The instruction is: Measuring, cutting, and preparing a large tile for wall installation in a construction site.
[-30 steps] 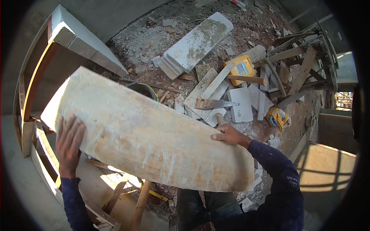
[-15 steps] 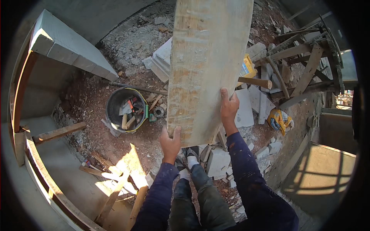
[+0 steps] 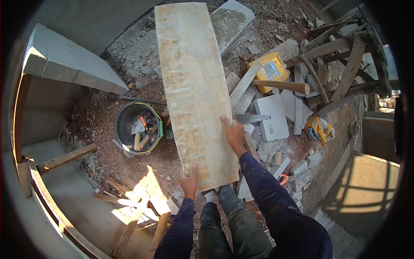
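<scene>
A long pale plywood board [image 3: 192,82], stained and streaked, points lengthwise away from me over my legs. My left hand [image 3: 188,182] grips the near end of its left edge, thumb on top. My right hand [image 3: 234,137] holds the right edge farther up, its fingers partly hidden. Right of the board, the blade of a hand saw [image 3: 254,118] shows beside a white block [image 3: 271,118], its handle hidden. A black bucket [image 3: 123,127] with tools inside stands to the board's left.
Rubble and offcuts surround my feet. A yellow jerrycan [image 3: 276,67], a wooden bar [image 3: 291,86] and a yellow sack [image 3: 318,133] lie right. Broken timber framing [image 3: 347,73] stands at the right, a white block ledge [image 3: 69,62] and wooden beams [image 3: 64,159] at the left.
The board has swung from crosswise to lengthwise, my hands turning with it, uncovering the bucket and my legs. Since half a second ago it has shifted left and lower in the picture.
</scene>
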`<state>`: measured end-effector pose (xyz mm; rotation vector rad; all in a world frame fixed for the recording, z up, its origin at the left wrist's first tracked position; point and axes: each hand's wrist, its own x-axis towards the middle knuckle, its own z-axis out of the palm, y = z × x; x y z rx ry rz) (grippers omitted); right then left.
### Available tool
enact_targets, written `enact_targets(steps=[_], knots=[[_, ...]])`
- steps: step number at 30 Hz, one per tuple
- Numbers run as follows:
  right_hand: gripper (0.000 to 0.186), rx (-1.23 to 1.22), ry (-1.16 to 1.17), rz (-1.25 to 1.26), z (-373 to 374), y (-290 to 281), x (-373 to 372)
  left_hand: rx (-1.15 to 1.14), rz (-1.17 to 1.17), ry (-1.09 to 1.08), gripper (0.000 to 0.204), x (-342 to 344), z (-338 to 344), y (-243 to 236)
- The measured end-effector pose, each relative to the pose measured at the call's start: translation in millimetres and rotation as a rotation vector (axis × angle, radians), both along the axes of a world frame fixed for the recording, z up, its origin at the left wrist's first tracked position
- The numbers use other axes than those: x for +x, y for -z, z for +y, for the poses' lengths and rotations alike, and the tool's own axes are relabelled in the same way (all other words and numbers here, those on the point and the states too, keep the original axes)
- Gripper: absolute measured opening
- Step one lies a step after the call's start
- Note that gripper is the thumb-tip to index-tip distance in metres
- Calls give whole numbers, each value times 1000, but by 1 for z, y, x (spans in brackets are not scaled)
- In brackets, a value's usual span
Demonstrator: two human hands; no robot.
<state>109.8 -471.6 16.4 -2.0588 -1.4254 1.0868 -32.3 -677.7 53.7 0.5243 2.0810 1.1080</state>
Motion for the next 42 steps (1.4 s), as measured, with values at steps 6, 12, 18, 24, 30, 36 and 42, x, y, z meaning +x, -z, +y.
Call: enact_targets(steps=[6,12,18,24,30,36,42], knots=[[84,-70,-201,-98,44,19,-20,-66,90,-98,38,27,15,21],[87,-131,-162,-162,103,23,32,16,-54,-39,42,66,75,30],[87,16,188,-102,203,40,94,-150,119,268,49,66,213,70],[81,-63,530,495,181,-1,115,-94,244,432,54,27,273,-4],[71,-343,260,1200,48,-87,81,-275,102,411,52,-52,52,-116],[57,-471,-24,1032,-21,-160,-16,-342,252,50,53,-67,-150,-231],[50,-622,-449,989,-107,-220,-190,-539,30,-730,44,-4,-324,-279]])
